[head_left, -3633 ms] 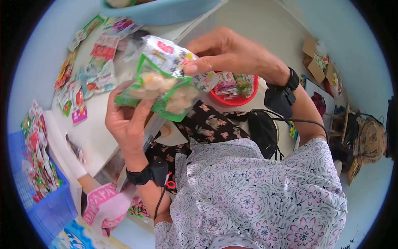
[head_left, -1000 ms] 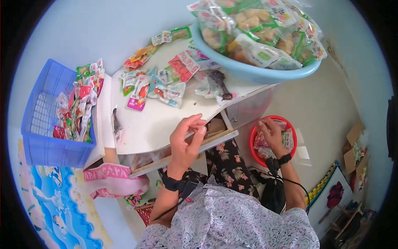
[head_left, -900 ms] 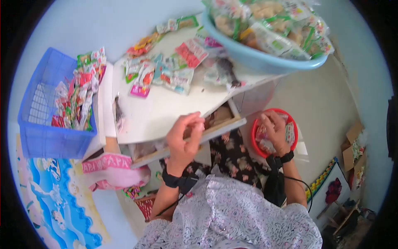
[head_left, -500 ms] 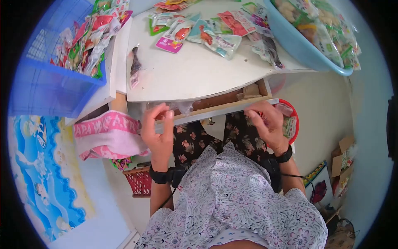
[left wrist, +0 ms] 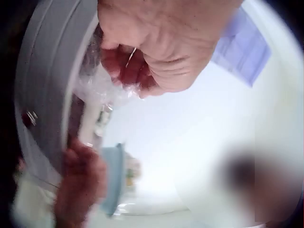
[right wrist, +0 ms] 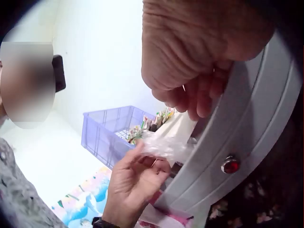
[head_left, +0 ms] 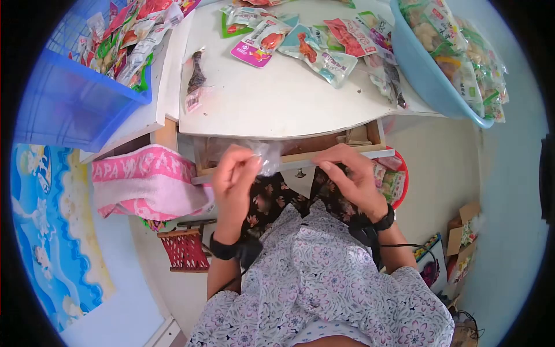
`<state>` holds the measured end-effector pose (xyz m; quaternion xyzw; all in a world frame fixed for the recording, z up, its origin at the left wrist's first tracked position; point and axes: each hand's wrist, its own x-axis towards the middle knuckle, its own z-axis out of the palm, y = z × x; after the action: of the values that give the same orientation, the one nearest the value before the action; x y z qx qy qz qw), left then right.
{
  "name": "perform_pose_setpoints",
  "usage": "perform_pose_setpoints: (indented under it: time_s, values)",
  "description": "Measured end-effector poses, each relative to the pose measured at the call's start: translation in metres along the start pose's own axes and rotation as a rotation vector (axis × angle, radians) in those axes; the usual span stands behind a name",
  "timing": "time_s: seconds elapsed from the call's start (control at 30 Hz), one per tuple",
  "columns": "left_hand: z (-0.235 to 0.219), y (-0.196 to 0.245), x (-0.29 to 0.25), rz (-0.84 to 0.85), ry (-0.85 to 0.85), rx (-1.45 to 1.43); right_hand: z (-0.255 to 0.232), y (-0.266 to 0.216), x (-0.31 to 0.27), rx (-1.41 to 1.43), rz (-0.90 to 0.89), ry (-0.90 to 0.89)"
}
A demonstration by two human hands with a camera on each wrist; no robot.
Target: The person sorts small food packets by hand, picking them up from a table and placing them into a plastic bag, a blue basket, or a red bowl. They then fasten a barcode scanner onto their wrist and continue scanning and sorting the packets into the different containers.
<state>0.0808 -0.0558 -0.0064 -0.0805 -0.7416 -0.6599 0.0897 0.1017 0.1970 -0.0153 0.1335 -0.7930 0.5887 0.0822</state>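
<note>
My left hand [head_left: 234,185] pinches a crumpled clear plastic bag [head_left: 269,157] between thumb and fingers, over the left half of a pulled-out drawer [right wrist: 209,175]. In the right wrist view the bag bunches up above the drawer's edge, beside that hand's fingertips. My right hand [head_left: 352,179] is at the drawer's front rim on the right, its fingers loosely bent and no object visible in them. More clear plastic lies inside the drawer, partly hidden by the left hand.
Above the drawer, the white desk [head_left: 260,110] bears several snack packets [head_left: 315,55]. A light-blue basin [head_left: 419,69] full of packs stands right, a blue basket [head_left: 75,104] left. A red basin [head_left: 403,188] sits low at right; a pink towel [head_left: 147,179] hangs at left.
Earlier both hands held a green-and-white food pack; it then left them, and the blue basin is heaped with such packs. Both hands came to the drawer, and the left has taken the plastic bag.
</note>
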Motion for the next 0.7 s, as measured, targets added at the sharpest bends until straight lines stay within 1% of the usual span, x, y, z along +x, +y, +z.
perform_pose_setpoints:
  time_s: [0.03,0.07,0.13,0.2,0.23,0.27,0.3,0.33,0.37,0.4,0.43,0.47,0.53,0.57,0.6,0.67,0.7]
  values:
    - [-0.005,0.016,0.000,-0.091,0.008,-0.209,-0.001,-0.002,-0.002,0.090,0.080,0.000]
    - [-0.011,0.036,0.005,-0.066,0.022,-0.611,-0.002,-0.007,0.000,0.141,0.088,-0.015]
    - [-0.016,0.042,0.012,-0.015,0.106,-0.701,-0.009,-0.026,0.006,0.225,0.105,-0.035]
    - [-0.015,0.049,0.019,0.036,0.181,-0.763,-0.005,-0.044,0.014,0.316,0.052,-0.005]
    - [-0.010,0.057,0.020,0.073,0.234,-0.711,-0.006,-0.051,0.017,0.356,0.026,0.016]
    - [-0.003,0.069,0.019,0.110,0.285,-0.661,-0.012,-0.056,0.019,0.396,0.045,-0.052]
    - [0.006,0.079,0.019,0.145,0.336,-0.614,-0.012,-0.061,0.022,0.401,-0.017,-0.020]
    - [0.014,0.083,0.019,0.281,0.356,-0.532,-0.008,-0.067,0.027,0.406,-0.078,0.009]
    - [0.017,0.086,0.020,0.433,0.287,-0.425,-0.005,-0.070,0.033,0.411,-0.141,0.036]
    - [0.019,0.088,0.022,0.585,0.222,-0.315,-0.006,-0.070,0.039,0.282,-0.295,0.033]
    - [0.021,0.090,0.024,0.736,0.160,-0.200,-0.005,-0.072,0.042,0.163,-0.386,0.073]
    - [0.023,0.092,0.026,0.779,0.073,-0.112,-0.004,-0.075,0.045,0.045,-0.474,0.124]
    - [0.029,0.096,0.028,0.850,-0.107,0.067,0.001,-0.074,0.046,-0.007,-0.539,0.151]
    - [0.031,0.097,0.028,0.880,-0.202,0.155,-0.002,-0.071,0.044,-0.091,-0.537,0.114]
    - [0.034,0.096,0.026,0.869,-0.210,0.185,-0.005,-0.067,0.041,-0.177,-0.530,0.076]
    - [0.040,0.089,0.022,0.848,-0.225,0.238,0.002,-0.052,0.030,0.206,-0.216,0.224]
    - [0.039,0.081,0.020,0.783,-0.111,0.237,0.005,-0.048,0.027,0.395,-0.059,0.301]
